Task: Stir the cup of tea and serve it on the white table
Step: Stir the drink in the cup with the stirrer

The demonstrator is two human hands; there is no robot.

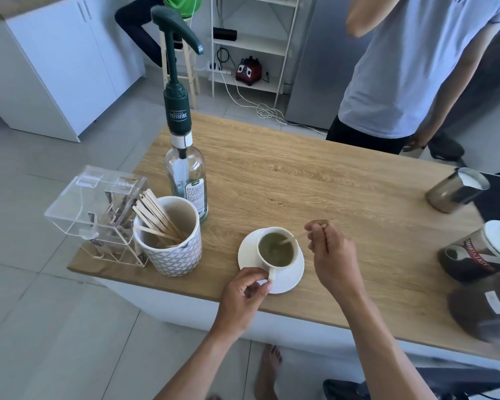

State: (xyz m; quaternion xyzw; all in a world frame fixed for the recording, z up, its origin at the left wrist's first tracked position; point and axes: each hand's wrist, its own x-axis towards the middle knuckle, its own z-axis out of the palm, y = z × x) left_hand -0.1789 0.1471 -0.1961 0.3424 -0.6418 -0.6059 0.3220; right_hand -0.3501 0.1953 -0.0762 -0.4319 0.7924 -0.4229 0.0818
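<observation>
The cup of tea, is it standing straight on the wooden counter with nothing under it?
No, the cup stands on a white saucer, which lies on the wooden counter.

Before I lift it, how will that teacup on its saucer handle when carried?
The cup looks nearly full, so tea would likely slop if tilted. It merely rests on the saucer, so it may slide. Both look ceramic, probably fragile.
</observation>
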